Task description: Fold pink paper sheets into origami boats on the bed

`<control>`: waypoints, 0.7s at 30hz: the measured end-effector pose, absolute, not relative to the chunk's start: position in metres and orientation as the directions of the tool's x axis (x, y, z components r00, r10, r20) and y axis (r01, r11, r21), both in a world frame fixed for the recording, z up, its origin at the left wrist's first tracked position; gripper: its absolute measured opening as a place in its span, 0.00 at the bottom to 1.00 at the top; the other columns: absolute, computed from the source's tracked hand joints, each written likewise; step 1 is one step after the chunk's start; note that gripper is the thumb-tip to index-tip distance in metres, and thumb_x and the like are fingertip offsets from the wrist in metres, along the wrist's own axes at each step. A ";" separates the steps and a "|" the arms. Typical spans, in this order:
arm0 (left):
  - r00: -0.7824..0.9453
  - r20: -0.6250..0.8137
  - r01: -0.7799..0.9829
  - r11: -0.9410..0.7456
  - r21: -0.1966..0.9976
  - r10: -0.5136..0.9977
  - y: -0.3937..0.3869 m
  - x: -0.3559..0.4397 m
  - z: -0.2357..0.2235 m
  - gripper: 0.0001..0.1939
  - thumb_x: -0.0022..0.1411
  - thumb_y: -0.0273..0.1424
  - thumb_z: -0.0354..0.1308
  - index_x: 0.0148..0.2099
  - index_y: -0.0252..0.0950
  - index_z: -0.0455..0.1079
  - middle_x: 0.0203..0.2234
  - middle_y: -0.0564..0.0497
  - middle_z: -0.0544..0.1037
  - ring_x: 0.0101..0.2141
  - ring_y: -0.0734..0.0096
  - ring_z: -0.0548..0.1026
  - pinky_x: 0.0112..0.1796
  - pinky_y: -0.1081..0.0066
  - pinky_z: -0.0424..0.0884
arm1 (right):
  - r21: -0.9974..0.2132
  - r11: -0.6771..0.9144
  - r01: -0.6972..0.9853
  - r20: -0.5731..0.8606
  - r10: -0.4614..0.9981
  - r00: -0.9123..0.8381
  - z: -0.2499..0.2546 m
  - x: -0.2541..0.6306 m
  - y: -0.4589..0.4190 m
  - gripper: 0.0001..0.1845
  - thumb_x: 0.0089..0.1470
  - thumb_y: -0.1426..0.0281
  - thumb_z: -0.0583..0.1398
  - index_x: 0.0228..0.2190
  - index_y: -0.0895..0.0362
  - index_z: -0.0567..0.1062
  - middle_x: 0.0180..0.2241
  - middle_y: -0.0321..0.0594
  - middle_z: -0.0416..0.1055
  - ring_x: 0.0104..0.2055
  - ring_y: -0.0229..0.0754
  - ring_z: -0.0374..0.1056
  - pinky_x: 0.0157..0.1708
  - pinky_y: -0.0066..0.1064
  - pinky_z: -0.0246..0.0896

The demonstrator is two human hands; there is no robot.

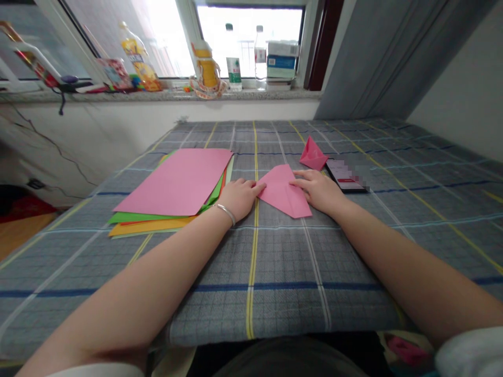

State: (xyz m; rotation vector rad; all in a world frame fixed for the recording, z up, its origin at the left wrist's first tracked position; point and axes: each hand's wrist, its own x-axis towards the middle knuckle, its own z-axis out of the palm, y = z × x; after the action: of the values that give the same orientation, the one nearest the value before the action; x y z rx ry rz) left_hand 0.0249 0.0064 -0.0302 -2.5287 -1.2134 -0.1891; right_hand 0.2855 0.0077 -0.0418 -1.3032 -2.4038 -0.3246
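A folded pink sheet of paper (283, 192) lies flat on the plaid tablecloth (220, 314) between my hands. My left hand (241, 199), with a silver bangle at the wrist, rests its fingertips on the sheet's left corner. From the other side, my right hand (317, 189) lays its outstretched fingers on the sheet's right edge. Neither hand is closed around the paper. Just beyond my right hand stands a folded pink paper shape (313, 154) with a pointed top. It sits beside a phone (346, 177) whose screen is lit and partly blurred.
Left of my hands is a stack of coloured paper (176, 180), pink on top, with green and orange edges below. Along the windowsill (173, 96) stand a yellow bottle (137, 57), a yellow cup (207, 65), clear bottles and boxes (282, 62). A grey curtain (365, 63) hangs at right.
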 end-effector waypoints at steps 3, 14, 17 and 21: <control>0.609 0.296 0.775 -0.632 -0.023 0.736 0.015 0.023 -0.035 0.21 0.66 0.26 0.45 0.58 0.42 0.67 0.51 0.46 0.75 0.46 0.63 0.74 0.48 0.61 0.68 | 0.056 0.617 0.785 0.439 0.691 -0.575 -0.036 0.286 0.004 0.14 0.58 0.73 0.57 0.43 0.51 0.78 0.53 0.42 0.70 0.55 0.48 0.64 0.51 0.45 0.61; 0.355 0.450 0.513 -0.573 0.640 0.820 0.015 0.038 -0.041 0.20 0.68 0.29 0.41 0.56 0.31 0.65 0.46 0.42 0.75 0.48 0.66 0.73 0.49 0.62 0.71 | 0.315 0.653 0.689 0.373 0.582 -0.722 -0.015 0.257 -0.031 0.12 0.59 0.75 0.54 0.42 0.61 0.75 0.53 0.47 0.71 0.56 0.50 0.62 0.48 0.41 0.62; 0.360 0.356 0.380 -0.484 0.788 0.862 0.005 0.044 -0.037 0.20 0.69 0.34 0.42 0.58 0.32 0.62 0.37 0.44 0.77 0.35 0.70 0.76 0.37 0.68 0.74 | 0.293 0.592 0.751 0.351 0.664 -0.660 -0.010 0.246 -0.042 0.10 0.58 0.75 0.54 0.39 0.61 0.75 0.46 0.49 0.74 0.52 0.52 0.65 0.43 0.39 0.63; 0.391 0.191 0.486 -0.378 0.788 0.900 -0.006 0.052 -0.035 0.30 0.55 0.25 0.59 0.60 0.32 0.62 0.53 0.38 0.70 0.39 0.67 0.76 0.43 0.66 0.72 | 0.239 0.617 0.750 0.263 0.702 -0.662 -0.009 0.242 -0.044 0.09 0.55 0.74 0.55 0.36 0.61 0.74 0.40 0.49 0.76 0.46 0.50 0.68 0.44 0.38 0.61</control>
State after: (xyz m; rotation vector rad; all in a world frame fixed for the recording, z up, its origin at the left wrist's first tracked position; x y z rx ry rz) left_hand 0.0516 -0.0061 -0.0354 -3.0915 -1.8201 -1.2775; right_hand 0.2421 -0.0440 -0.0088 -1.2175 -2.6938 -0.4985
